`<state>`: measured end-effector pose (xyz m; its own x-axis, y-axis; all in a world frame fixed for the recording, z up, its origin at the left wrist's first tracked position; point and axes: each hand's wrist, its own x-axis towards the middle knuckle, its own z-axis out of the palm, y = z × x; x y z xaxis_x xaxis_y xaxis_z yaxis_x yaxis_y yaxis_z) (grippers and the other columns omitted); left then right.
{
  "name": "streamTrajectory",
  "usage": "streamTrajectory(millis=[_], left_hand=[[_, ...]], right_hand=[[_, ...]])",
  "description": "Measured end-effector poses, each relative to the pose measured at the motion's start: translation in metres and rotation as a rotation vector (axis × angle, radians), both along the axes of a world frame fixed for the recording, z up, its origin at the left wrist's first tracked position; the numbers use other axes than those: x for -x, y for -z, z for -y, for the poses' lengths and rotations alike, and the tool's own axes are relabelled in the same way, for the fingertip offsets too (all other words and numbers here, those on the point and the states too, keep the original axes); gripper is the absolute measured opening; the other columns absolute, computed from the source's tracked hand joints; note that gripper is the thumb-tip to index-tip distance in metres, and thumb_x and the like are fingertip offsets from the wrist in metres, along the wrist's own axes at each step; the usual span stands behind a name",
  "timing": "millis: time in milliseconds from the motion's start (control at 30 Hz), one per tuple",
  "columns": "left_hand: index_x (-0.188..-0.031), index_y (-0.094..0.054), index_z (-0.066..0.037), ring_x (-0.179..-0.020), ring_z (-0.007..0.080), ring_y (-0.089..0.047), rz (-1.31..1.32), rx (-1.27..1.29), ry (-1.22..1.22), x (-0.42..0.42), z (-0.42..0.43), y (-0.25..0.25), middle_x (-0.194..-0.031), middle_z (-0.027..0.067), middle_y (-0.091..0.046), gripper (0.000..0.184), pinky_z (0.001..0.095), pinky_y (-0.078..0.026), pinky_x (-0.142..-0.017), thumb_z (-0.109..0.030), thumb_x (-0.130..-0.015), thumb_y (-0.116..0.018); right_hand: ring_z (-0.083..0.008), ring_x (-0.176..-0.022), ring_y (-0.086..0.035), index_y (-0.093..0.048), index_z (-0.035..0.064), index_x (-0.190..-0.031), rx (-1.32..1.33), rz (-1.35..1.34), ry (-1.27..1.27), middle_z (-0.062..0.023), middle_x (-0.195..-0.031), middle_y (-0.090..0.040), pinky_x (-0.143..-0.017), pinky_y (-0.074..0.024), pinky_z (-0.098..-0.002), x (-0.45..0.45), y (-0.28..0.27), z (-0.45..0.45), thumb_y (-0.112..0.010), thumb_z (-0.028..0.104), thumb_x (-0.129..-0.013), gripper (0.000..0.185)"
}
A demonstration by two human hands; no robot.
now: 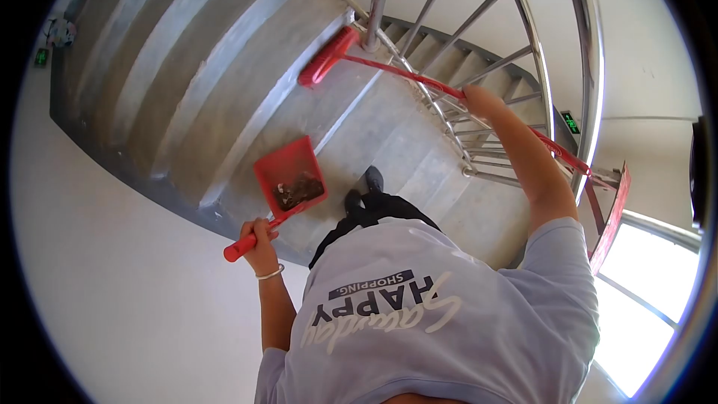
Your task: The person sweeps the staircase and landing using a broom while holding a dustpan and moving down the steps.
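My left hand (261, 245) is wrapped round the handle of a red dustpan (287, 158), near its grip end. Grey-brown dirt and scraps (301, 190) lie in the pan, close to the handle side. With my right hand (483, 103) I grip the red stick of a broom (404, 72) partway along, and its end sticks out behind my forearm. The broom's red head rests against a concrete stair step (280, 108) near the railing, apart from the dustpan. My dark shoes (365, 188) are on the stairs just right of the pan.
A metal railing (523, 0) curves along the right, and more stairs (441, 56) show beyond its bars. Concrete steps continue at the upper left. A white wall (134, 269) bounds the left side. A bright window (643, 292) and a red board (612, 217) stand at the lower right.
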<state>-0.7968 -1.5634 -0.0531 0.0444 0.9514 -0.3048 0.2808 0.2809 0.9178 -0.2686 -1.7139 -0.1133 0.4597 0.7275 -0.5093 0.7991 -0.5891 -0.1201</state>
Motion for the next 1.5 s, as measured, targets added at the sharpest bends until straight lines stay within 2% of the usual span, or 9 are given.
streamTrajectory(millis=[133,367,600,700,767,933,1167,1367,1500], left_hand=[[-0.074,-0.051,0.001,-0.059,0.0112,-0.055,-0.001,-0.029,-0.048,0.011,0.007,0.004,-0.074,0.0078,-0.057,0.015,0.0219,-0.05,-0.052,-0.011,-0.084,-0.054],[-0.071,-0.05,0.0,-0.059,0.0112,-0.055,0.025,-0.024,-0.078,0.016,0.003,0.003,-0.075,0.0078,-0.057,0.017,0.0219,-0.05,-0.052,-0.012,-0.083,-0.055],[-0.07,-0.049,0.0,-0.06,0.0116,-0.056,0.028,-0.055,-0.082,0.029,0.008,0.013,-0.073,0.0079,-0.057,0.019,0.0211,-0.05,-0.052,-0.012,-0.084,-0.055],[-0.071,-0.05,0.0,-0.06,0.0122,-0.057,0.069,-0.068,-0.121,0.028,0.007,0.012,-0.073,0.0086,-0.057,0.019,0.0207,-0.05,-0.051,-0.012,-0.084,-0.055],[-0.07,-0.05,0.0,-0.06,0.0129,-0.057,0.059,-0.067,-0.121,0.029,0.005,0.009,-0.074,0.0093,-0.058,0.019,0.0211,-0.051,-0.051,-0.012,-0.083,-0.055],[-0.07,-0.051,0.001,-0.059,0.0139,-0.058,0.061,-0.06,-0.088,0.034,-0.002,0.0,-0.075,0.0104,-0.059,0.016,0.0216,-0.051,-0.05,-0.01,-0.081,-0.056],[-0.07,-0.05,0.002,-0.063,0.0168,-0.06,0.049,-0.061,-0.077,0.049,-0.009,-0.001,-0.078,0.0114,-0.058,0.015,0.0229,-0.053,-0.051,-0.008,-0.08,-0.055],[-0.072,-0.049,0.001,-0.073,0.0188,-0.061,0.071,-0.089,-0.007,0.066,-0.017,0.007,-0.079,0.0118,-0.057,0.015,0.0236,-0.054,-0.052,-0.01,-0.08,-0.055],[-0.075,-0.05,0.001,-0.073,0.0187,-0.061,0.049,-0.05,0.012,0.073,-0.023,0.009,-0.078,0.0111,-0.057,0.014,0.0236,-0.053,-0.052,-0.011,-0.08,-0.055]], right_hand=[[-0.0352,-0.084,-0.059,-0.055,0.0073,-0.101,-0.088,-0.017,0.029,-0.0172,-0.089,-0.062,-0.073,-0.0449,-0.0435,-0.002,0.011,0.001,-0.054,0.023,-0.082,0.024],[-0.0403,-0.085,-0.057,-0.049,0.006,-0.1,-0.081,-0.264,0.065,-0.0218,-0.087,-0.059,-0.073,-0.0434,-0.0472,0.083,0.029,0.039,-0.055,0.023,-0.082,0.025],[-0.0396,-0.081,-0.058,-0.046,0.0134,-0.118,-0.073,-0.441,0.114,-0.0218,-0.083,-0.06,-0.071,-0.0438,-0.0463,0.131,-0.022,0.097,-0.054,0.02,-0.082,0.038],[-0.039,-0.082,-0.058,-0.037,0.0184,-0.131,-0.116,-0.37,0.136,-0.0216,-0.086,-0.061,-0.072,-0.0444,-0.0456,0.147,-0.007,0.084,-0.054,0.018,-0.082,0.051],[-0.0385,-0.082,-0.059,-0.029,0.0212,-0.136,0.021,-0.254,0.163,-0.0217,-0.089,-0.061,-0.072,-0.045,-0.0451,0.152,0.005,0.056,-0.053,0.017,-0.083,0.058],[-0.0374,-0.084,-0.059,-0.029,0.0247,-0.136,0.043,-0.232,0.142,-0.0223,-0.091,-0.06,-0.073,-0.0456,-0.0444,0.155,0.038,0.056,-0.051,0.017,-0.084,0.057],[-0.0353,-0.091,-0.059,-0.035,0.0362,-0.131,0.143,-0.164,0.237,-0.0162,-0.1,-0.061,-0.078,-0.0457,-0.0432,0.145,-0.002,0.15,-0.052,0.017,-0.083,0.054],[-0.0367,-0.081,-0.059,-0.039,0.0303,-0.131,0.067,-0.078,0.285,-0.0186,-0.088,-0.061,-0.071,-0.0459,-0.0436,0.17,-0.055,0.182,-0.053,0.016,-0.082,0.053],[-0.0363,-0.071,-0.059,-0.04,0.0298,-0.13,0.012,-0.091,0.276,-0.0188,-0.079,-0.061,-0.065,-0.046,-0.0453,0.194,-0.043,0.175,-0.05,0.02,-0.085,0.047]])
